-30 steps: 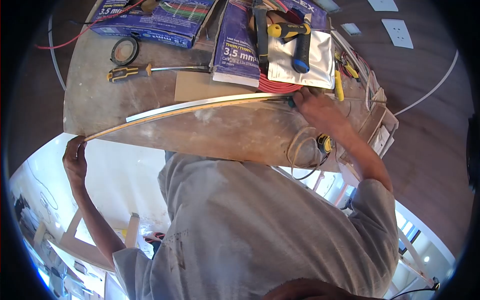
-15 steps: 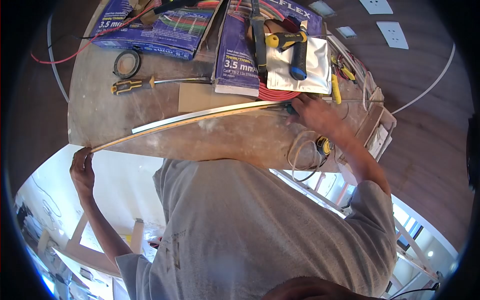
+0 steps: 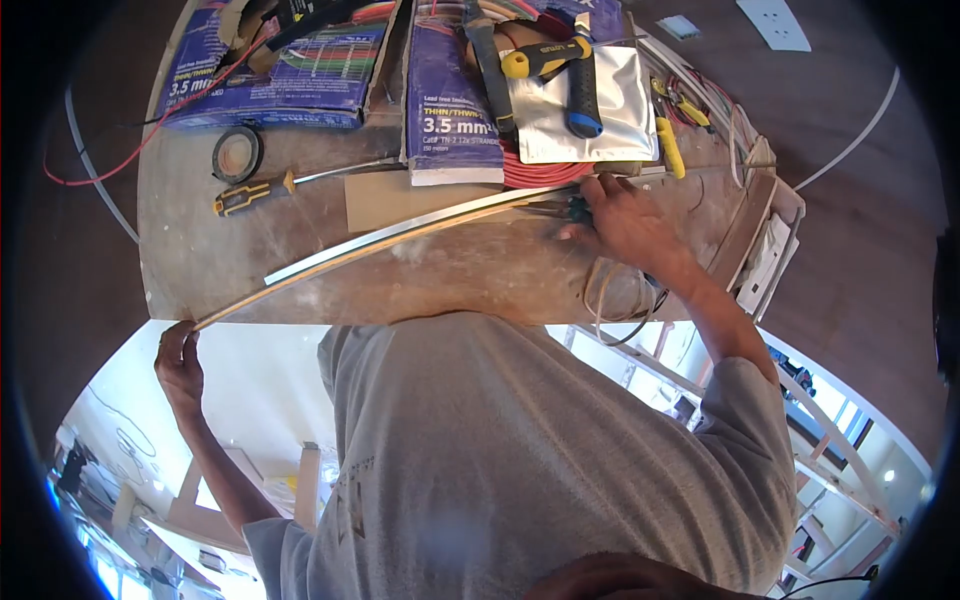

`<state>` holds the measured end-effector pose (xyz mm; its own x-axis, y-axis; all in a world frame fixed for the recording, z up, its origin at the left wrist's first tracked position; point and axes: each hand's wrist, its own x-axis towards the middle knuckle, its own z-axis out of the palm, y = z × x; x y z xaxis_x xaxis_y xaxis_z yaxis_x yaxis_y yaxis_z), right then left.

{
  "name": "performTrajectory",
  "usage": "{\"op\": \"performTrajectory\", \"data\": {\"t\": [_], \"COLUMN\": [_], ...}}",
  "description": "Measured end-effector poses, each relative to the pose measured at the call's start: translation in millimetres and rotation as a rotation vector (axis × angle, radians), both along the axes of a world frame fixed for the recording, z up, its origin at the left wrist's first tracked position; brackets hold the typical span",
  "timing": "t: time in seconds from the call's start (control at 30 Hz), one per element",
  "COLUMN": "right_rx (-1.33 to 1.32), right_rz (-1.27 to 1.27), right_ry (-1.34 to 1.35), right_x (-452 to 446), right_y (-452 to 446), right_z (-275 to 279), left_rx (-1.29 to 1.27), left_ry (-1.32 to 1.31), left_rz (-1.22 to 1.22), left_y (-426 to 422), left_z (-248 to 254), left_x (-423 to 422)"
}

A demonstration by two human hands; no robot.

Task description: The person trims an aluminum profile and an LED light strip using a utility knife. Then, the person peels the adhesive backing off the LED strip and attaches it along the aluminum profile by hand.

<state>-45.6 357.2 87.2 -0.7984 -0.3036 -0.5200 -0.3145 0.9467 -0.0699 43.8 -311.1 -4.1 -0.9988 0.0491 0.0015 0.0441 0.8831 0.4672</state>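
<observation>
My left hand (image 3: pixel 181 365) is closed in a pinch on the lower left end of a long, thin orange-yellow strip (image 3: pixel 300 277), just past the board's near edge. A white strip (image 3: pixel 350 243) lies alongside its far side; both run up to the right in a slight curve. At their right end, my right hand (image 3: pixel 630 225) is bent round a green-handled tool (image 3: pixel 578 209) like pliers, whose dark jaws point left along the strips. Its forefinger lies at the strips' end; the fingers partly hide the tool and these ends.
On the wooden board (image 3: pixel 430 285) lie purple wire boxes (image 3: pixel 455 135), a screwdriver (image 3: pixel 255 192), a tape roll (image 3: pixel 238 153), a silver pouch (image 3: pixel 545 135) with a hammer (image 3: pixel 583 100) across it, and red wire (image 3: pixel 545 172). A cable loop (image 3: pixel 600 305) hangs by my right forearm.
The view has shifted and turned slightly. Both hands keep their places at the strip ends. The yellow tape measure beside my right forearm no longer shows.
</observation>
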Motion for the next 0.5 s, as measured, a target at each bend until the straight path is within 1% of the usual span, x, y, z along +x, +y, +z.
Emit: {"op": "performTrajectory", "data": {"t": [0.03,0.1,0.23,0.3,0.33,0.4,0.43,0.5], "right_rx": [0.000,0.012,-0.022,0.034,0.033,0.119,0.115,0.228], "right_rz": [-0.005,-0.104,-0.059,-0.038,-0.036,-0.152,-0.152,-0.195], "right_ry": [0.006,-0.100,-0.090,0.013,0.016,-0.051,-0.051,-0.073], "right_x": [1,2,7,10,9,5,3,1], "right_y": [-1,-4,5,5,2,-11,-14,-18], "right_z": [0,-2,-14,-18,-14,-4,-4,-4], "left_rx": [0.010,0.022,0.006,0.011,0.010,-0.038,-0.043,-0.067], "left_ry": [-0.003,0.012,-0.001,0.007,0.010,0.050,0.050,0.074], "left_rz": [0.003,0.001,-0.005,-0.018,-0.016,-0.045,-0.046,-0.062], "left_y": [-1,-7,-9,-10,-6,2,4,4], "left_z": [0,-8,-7,-7,-4,3,5,6], "left_x": [0,2,2,2,1,0,-1,-1]}}
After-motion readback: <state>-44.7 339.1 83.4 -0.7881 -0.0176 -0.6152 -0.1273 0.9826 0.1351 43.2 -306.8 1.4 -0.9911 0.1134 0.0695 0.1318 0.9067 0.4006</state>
